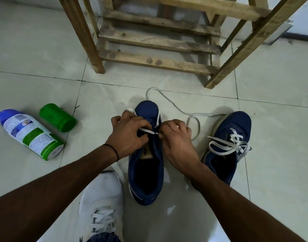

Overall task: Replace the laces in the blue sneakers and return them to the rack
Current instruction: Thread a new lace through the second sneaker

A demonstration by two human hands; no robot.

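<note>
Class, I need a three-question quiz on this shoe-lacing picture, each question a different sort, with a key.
1. True or false: the right sneaker already has its lace tied.
2. Which hand pinches the lace tip at the middle sneaker? A) left hand B) right hand
3. Fill in: the green cap lies on the floor beside the ____.

Key:
1. True: a white bow sits on it.
2. B; the left hand steadies the lace on the other side.
3. Spray can, lying on its side. The rack shows no shoes.
</note>
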